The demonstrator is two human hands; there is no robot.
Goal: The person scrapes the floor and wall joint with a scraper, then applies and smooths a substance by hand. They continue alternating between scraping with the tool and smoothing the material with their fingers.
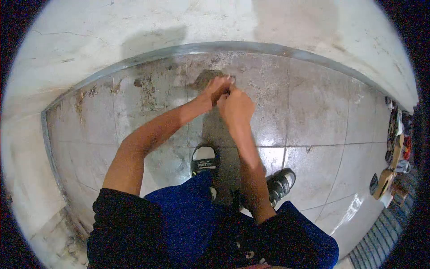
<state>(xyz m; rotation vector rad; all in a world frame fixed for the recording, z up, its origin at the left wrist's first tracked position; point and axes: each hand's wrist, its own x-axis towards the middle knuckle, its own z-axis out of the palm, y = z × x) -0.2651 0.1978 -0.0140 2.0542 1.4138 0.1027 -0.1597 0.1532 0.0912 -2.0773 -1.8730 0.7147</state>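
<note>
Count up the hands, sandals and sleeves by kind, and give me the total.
Hands: 2, left hand and right hand
Sandals: 2, left sandal and right sandal
Sleeves: 2, left sleeve and right sleeve
Total: 6

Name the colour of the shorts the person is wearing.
The shorts are deep blue, seen best in the head view.

black sleeves, blue shorts, dark sandals
</note>
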